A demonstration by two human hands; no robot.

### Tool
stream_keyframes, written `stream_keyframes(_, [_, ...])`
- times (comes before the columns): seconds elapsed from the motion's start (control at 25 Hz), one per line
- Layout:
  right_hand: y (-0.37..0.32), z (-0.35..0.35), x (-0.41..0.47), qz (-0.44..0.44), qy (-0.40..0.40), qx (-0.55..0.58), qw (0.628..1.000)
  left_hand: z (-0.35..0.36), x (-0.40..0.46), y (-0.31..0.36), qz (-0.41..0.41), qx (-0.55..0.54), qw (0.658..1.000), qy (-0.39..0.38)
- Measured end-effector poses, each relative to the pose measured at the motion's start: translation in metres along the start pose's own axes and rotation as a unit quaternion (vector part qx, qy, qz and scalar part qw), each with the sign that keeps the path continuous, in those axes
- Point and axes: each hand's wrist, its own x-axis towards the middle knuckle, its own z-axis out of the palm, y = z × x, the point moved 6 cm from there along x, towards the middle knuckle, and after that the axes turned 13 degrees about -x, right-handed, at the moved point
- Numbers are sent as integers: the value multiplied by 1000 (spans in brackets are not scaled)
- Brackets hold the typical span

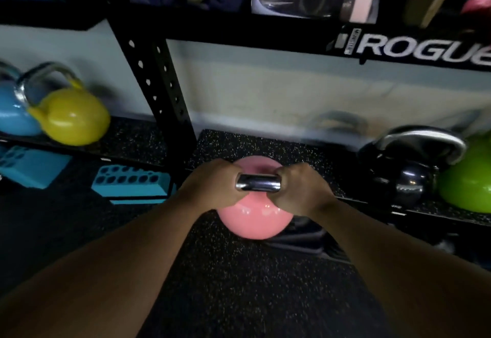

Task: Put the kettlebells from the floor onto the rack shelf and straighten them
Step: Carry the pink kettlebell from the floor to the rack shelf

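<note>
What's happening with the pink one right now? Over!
Left hand and right hand both shut on round pink kettlebell's chrome handle. Kettlebell at speckled rubber rack shelf. Shelf spot ahead bare; black kettlebell sits right.

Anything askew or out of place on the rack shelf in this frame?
Yes. The yellow kettlebell on the left shelf section is tipped over, leaning on the blue kettlebell. On the right, the black kettlebell also tilts, against the green one. Both hands hold the pink kettlebell.

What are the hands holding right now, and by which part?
Both the left hand and right hand grip the round pink kettlebell by its chrome handle, one at each end.
</note>
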Motion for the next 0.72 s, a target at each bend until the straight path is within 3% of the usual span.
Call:
stream_keyframes(0.16, [14,-10,68,64,72,21,995,-31,70,-30,24,37,999,16])
stream_keyframes(0.72, [54,-6,161,181,88,27,979,-40,173,-68,-4,-34,994,103])
